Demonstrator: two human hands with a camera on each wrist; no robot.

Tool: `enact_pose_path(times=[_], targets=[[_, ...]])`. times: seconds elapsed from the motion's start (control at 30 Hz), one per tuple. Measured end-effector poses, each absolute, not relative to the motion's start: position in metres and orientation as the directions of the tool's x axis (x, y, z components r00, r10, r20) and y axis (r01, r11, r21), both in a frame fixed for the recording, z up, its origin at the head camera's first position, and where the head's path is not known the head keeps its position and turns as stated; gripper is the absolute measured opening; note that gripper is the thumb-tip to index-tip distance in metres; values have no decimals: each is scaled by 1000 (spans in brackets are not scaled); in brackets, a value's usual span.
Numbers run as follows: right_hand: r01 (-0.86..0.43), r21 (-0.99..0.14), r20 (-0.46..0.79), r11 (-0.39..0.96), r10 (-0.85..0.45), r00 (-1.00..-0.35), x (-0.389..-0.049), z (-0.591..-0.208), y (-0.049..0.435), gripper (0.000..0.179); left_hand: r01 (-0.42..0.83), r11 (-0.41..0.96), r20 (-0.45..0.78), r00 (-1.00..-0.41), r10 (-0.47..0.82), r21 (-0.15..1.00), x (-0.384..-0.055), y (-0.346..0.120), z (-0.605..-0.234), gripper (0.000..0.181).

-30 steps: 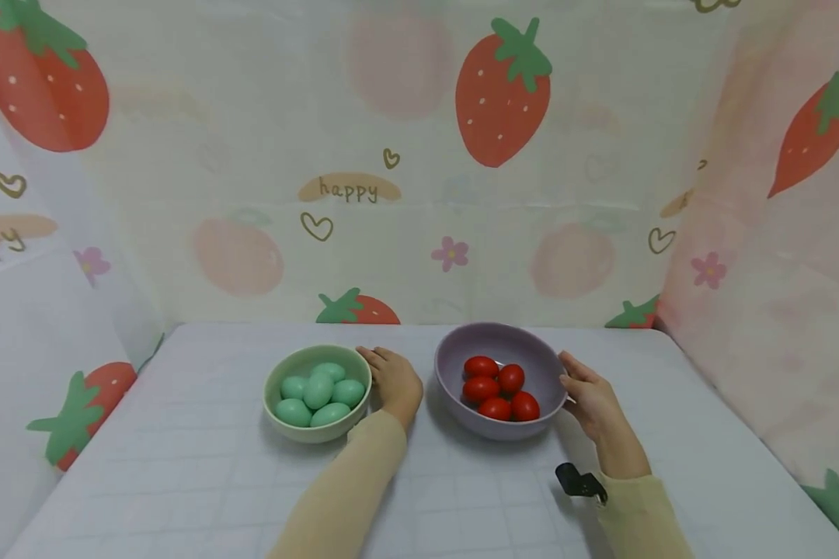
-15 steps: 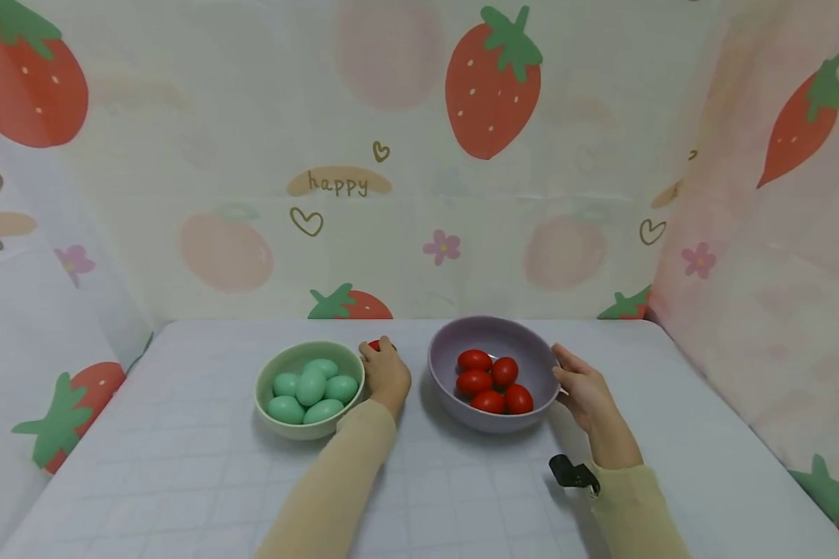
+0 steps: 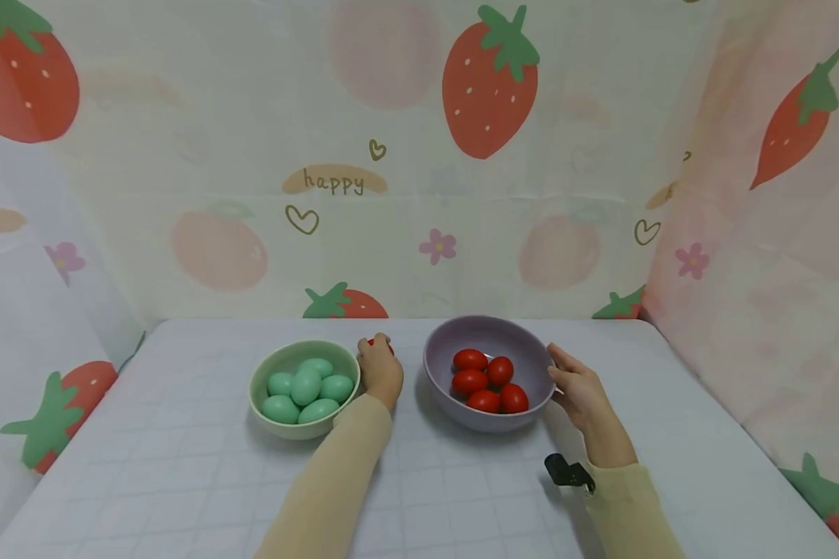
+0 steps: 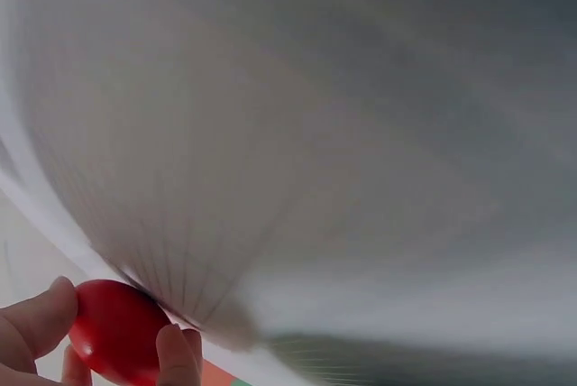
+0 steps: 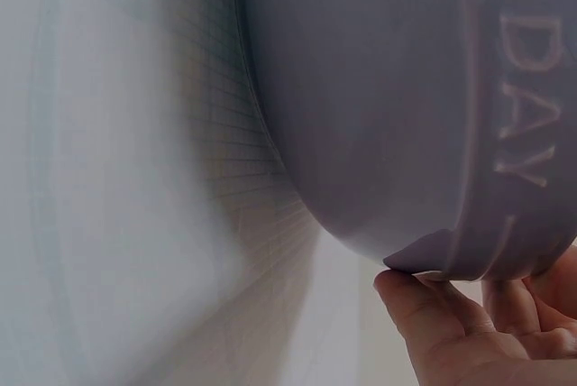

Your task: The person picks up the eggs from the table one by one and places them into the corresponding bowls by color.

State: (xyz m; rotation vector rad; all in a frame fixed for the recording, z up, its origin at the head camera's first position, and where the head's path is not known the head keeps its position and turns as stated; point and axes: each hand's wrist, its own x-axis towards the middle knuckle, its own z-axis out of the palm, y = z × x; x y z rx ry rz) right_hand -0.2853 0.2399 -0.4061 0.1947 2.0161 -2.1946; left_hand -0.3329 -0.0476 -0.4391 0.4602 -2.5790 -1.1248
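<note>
My left hand [image 3: 380,370] pinches a red egg [image 4: 117,330] between its thumb and fingers, just right of the light green bowl [image 3: 259,404]. Only a sliver of that egg shows past the fingers in the head view. Several pale green eggs [image 3: 306,386] lie inside the green bowl. On the right, a purple bowl [image 3: 442,401] holds several red eggs [image 3: 469,382]. My right hand [image 3: 586,400] holds this bowl at its right side. In the right wrist view, the fingertips [image 5: 407,294] touch the bowl's wall near raised lettering.
Both bowls stand toward the back of a white table [image 3: 461,497] with a faint grid. Behind it hangs a strawberry-print sheet [image 3: 405,116], with similar sheets along both sides. A black device [image 3: 569,472] sticks out at the right wrist.
The left hand has risen slightly beside the green bowl, and a red egg has come into sight in its fingers. The right hand stays at the purple bowl. The head view has shifted slightly.
</note>
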Motion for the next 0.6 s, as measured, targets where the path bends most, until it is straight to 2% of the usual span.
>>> enact_pose_path(times=[0.27, 0.6], targets=[[202, -977, -201, -74, -24, -979, -286, -405, 240, 59, -190, 626, 71, -927, -368, 757, -330, -49, -433, 29], [213, -975, -212, -66, -12, -977, -286, -404, 239, 59, -113, 588, 80, -953, -293, 801, -316, -51, -417, 38]])
